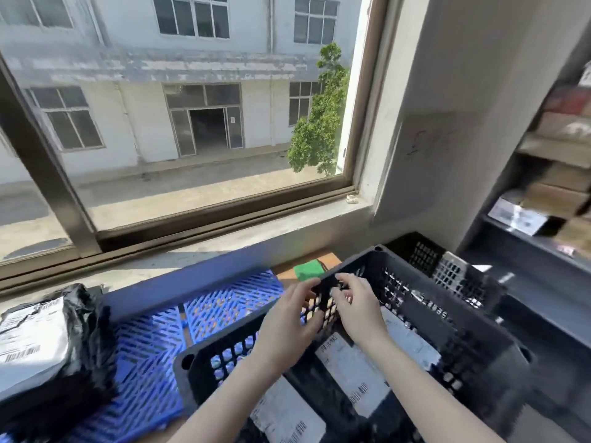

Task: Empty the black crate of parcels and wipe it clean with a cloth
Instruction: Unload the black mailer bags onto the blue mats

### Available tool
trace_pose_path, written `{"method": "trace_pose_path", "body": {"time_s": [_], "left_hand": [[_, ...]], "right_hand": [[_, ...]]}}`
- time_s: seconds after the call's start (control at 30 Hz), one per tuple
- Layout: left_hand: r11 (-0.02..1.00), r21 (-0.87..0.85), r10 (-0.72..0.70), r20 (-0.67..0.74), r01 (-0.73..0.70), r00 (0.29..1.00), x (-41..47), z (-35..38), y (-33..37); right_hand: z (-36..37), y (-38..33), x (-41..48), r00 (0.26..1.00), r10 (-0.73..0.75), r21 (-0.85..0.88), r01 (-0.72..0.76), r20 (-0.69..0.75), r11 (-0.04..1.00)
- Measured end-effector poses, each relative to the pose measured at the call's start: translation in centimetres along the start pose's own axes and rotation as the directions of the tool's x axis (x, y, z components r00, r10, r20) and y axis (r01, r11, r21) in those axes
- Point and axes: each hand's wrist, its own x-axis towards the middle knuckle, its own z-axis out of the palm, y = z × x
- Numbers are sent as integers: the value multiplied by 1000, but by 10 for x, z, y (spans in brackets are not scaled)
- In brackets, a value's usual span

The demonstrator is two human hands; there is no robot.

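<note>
The black crate (pixel 463 340) stands in front of me, its far corner raised. Inside lie black parcels with white labels (pixel 351 372). My left hand (pixel 287 321) curls over the crate's far left wall from outside. My right hand (pixel 355 305) grips the same wall near the far corner from inside. A green cloth (pixel 307 271) lies just beyond that corner on the wooden surface. More black parcels with labels (pixel 41 346) are piled at the left.
A blue perforated plastic panel (pixel 153 340) lies left of the crate, under the parcel pile. Another black crate (pixel 447 270) sits behind to the right. Dark shelves with boxes (pixel 543 199) stand at the right. A concrete windowsill (pixel 192 251) and window run across the back.
</note>
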Motion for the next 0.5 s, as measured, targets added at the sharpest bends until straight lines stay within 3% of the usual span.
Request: {"method": "trace_pose_path", "body": {"time_s": [0.17, 0.5], "left_hand": [[993, 80, -100, 231, 83, 968, -6, 61, 12], [981, 129, -186, 401, 146, 897, -8, 144, 18]], "right_hand": [[-29, 53, -8, 986, 139, -128, -127, 95, 984], [-67, 130, -14, 888, 396, -510, -235, 233, 827]]}}
